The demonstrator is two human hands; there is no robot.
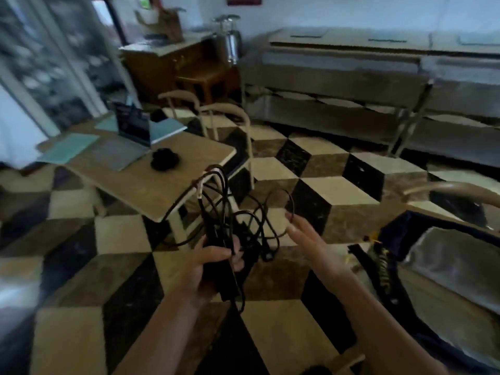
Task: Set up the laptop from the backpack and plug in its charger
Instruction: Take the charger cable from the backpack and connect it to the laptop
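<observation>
My left hand (213,262) grips the black charger brick (227,282) with its tangled black cable (243,220) looping upward and to the right. My right hand (305,234) is spread beside the tangle, its fingertips at one cable loop. The grey laptop (124,142) stands open on the small wooden table (189,158) at the left, its screen dark. The dark blue backpack (400,255) lies open at the right, on a seat.
A small black object (164,159) lies on the table beside the laptop, with blue papers (67,148) at its left. Chairs (232,117) stand behind the table. A long metal counter (378,77) runs along the back wall. The floor is checkered tile.
</observation>
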